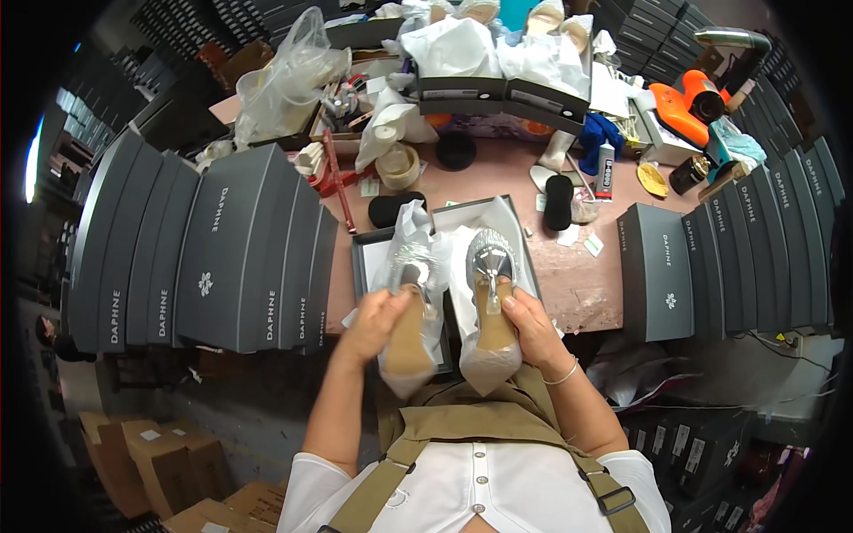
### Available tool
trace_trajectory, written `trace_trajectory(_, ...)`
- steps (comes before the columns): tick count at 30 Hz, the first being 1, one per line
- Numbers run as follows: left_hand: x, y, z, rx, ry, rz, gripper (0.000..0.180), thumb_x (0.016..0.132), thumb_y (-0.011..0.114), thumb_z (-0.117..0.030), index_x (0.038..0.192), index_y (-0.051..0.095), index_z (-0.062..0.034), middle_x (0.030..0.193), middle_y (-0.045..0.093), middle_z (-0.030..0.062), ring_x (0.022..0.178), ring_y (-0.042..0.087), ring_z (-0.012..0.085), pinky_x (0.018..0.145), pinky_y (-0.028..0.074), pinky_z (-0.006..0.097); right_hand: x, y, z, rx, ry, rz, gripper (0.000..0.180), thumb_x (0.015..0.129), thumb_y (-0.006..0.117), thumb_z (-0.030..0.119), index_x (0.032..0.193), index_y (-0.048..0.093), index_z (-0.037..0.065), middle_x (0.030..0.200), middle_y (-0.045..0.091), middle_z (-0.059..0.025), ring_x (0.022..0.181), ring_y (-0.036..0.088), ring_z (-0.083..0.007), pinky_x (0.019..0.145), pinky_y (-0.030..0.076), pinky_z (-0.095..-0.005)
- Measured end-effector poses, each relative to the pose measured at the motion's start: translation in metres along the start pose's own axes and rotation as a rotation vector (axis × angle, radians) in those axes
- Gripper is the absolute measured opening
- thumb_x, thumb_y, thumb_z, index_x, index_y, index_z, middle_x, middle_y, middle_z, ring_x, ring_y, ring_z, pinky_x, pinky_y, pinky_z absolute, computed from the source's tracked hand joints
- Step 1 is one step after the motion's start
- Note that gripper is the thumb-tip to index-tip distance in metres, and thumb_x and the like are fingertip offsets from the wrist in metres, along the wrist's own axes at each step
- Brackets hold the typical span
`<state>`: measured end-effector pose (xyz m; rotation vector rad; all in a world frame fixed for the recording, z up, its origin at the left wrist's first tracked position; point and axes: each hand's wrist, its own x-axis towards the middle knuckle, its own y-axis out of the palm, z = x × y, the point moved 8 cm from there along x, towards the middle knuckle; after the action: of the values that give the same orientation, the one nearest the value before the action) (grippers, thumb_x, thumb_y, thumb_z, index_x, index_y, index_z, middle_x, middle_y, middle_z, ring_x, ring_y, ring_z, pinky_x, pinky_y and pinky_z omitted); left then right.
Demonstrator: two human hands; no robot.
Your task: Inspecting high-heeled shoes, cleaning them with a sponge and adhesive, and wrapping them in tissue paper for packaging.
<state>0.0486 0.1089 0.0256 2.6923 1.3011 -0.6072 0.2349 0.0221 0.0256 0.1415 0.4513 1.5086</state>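
My left hand [375, 325] is closed round a pointed, heeled shoe [409, 342] whose tan sole faces up. Thin whitish wrapping [410, 222] lies round that shoe's heel end. A matching shoe [494, 330], also sole up with a shiny silver heel, is gripped in my right hand [531, 330]. Both toes point toward my body, and the shoes are side by side, a little apart. Under and behind them is an open dark grey shoebox [526, 251] lined with white tissue paper [460, 280]. The shoes hide part of the box.
Grey shoeboxes stand in rows at left [235, 253] and right [657, 266]. Farther back are a tape roll [397, 169], black oval pads [558, 202], a glue tube [605, 173], an orange tool [680, 115] and paper-filled boxes [462, 93]. Cardboard cartons [169, 457] sit on the floor.
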Motion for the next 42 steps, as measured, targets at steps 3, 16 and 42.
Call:
trace_trajectory(3,0.000,-0.025,-0.030,0.579,0.147,-0.197,0.047,0.091,0.057,-0.038,0.096,0.061,0.0082,0.078,0.064,0.0128,0.073,0.062,0.0153,0.066,0.049,0.031,0.012,-0.008,0.014,-0.167,-0.047,-0.012,0.030,0.100,0.043,0.029,0.093,0.054,0.002,0.081,0.054,-0.0012,0.075,0.048,-0.0068,0.067,0.044,-0.0249)
trace_trajectory(16,0.046,0.090,0.005,-0.913,-0.024,0.288,0.048,0.089,0.061,-0.035,0.119,0.045,-0.0010,0.105,0.060,0.0177,0.092,0.064,0.0344,0.080,0.053,0.043,0.104,-0.169,0.096,-1.462,-0.344,-0.659,0.053,0.075,0.074,0.033,0.112,0.049,0.005,0.112,0.049,-0.0202,0.101,0.052,-0.0389,0.081,0.045,-0.0446)
trace_trajectory(42,-0.033,0.075,0.018,-0.690,-0.135,0.246,0.031,0.081,0.070,-0.013,0.106,0.056,-0.0014,0.082,0.064,0.0105,0.072,0.066,0.0246,0.067,0.055,0.037,-0.027,0.043,0.075,-1.551,-0.899,0.041,0.044,0.065,0.064,0.002,0.109,0.067,0.010,0.088,0.055,-0.0050,0.076,0.054,-0.0207,0.067,0.042,-0.0342)
